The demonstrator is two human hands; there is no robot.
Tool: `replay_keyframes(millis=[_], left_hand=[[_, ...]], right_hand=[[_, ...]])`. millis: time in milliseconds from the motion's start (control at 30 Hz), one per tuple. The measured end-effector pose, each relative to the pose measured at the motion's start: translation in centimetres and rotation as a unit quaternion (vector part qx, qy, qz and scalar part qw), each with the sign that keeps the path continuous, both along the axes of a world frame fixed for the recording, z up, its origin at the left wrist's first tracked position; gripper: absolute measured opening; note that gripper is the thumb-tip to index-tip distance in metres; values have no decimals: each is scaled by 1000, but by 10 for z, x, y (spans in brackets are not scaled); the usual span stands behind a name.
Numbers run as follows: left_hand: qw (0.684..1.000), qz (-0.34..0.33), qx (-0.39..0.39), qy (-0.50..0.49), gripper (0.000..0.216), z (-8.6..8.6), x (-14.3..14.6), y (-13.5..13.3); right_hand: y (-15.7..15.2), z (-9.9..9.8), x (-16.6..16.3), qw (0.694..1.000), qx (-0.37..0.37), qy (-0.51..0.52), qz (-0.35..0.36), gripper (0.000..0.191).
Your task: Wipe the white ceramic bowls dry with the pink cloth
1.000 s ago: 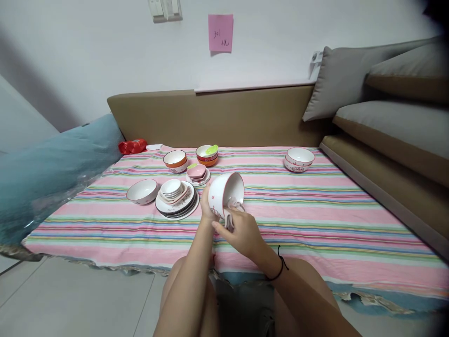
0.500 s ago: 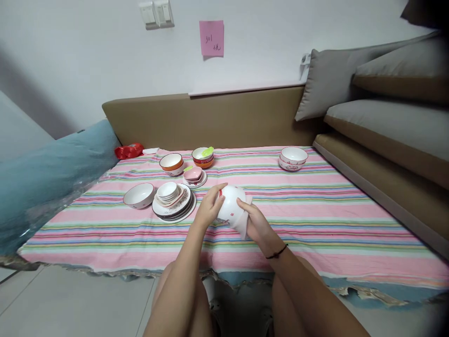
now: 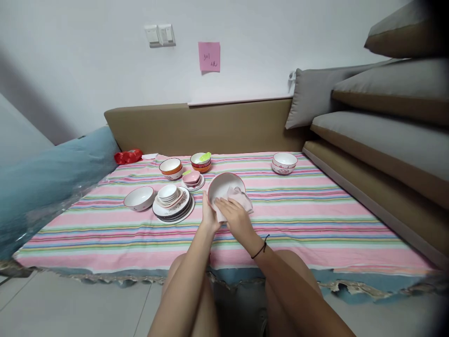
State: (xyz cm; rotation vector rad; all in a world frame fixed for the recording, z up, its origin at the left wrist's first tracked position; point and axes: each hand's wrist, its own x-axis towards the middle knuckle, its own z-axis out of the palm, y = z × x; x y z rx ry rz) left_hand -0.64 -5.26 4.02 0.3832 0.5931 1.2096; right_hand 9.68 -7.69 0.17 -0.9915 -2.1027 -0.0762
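Observation:
A white bowl with a thin red rim is tilted toward me above the striped cover. My left hand grips it at the left side, thumb by the rim and the other fingers partly hidden behind. Inside the bowl, my right hand presses a pale pink cloth against the surface, its fingers stretched across. Part of the cloth hangs over the right rim. Left of the hands stands a stack of plates with small white bowls on top.
A large white bowl sits at the left. Behind are orange-and-white bowls, another bowl stack with a green item, and pink dishes. Two nested bowls stand back right, near piled cushions.
The bowl has turned from showing its outside to showing its inside. My right hand has moved with the cloth from the outer wall into the bowl; the view has tilted up slightly.

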Motion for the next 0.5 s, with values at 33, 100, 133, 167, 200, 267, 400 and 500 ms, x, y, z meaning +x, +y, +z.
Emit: replay_keyframes(millis=[33, 100, 133, 167, 200, 267, 400, 500], left_hand=[[999, 24, -13, -16, 58, 1, 0, 1], [998, 41, -24, -34, 53, 3, 1, 1], [998, 38, -21, -39, 52, 3, 2, 1], [999, 29, -16, -43, 52, 4, 3, -1], [999, 18, -11, -46, 52, 4, 5, -4], [999, -15, -8, -50, 52, 3, 8, -14], [994, -94, -18, -62, 51, -4, 12, -49], [986, -126, -17, -105, 52, -12, 13, -76]], right_hand=[[-1, 0, -4, 999, 11, -37, -11, 50], [-5, 4, -9, 996, 6, -80, -37, 47], [-9, 8, -9, 995, -4, -94, -43, 47], [-14, 13, -8, 993, -15, -105, -45, 47], [-20, 19, -4, 992, -25, -114, -46, 48], [-37, 31, 8, 990, -38, -127, -46, 49], [-77, 47, 38, 985, -40, -167, -27, 46], [-104, 46, 54, 983, -26, -184, 5, 45]])
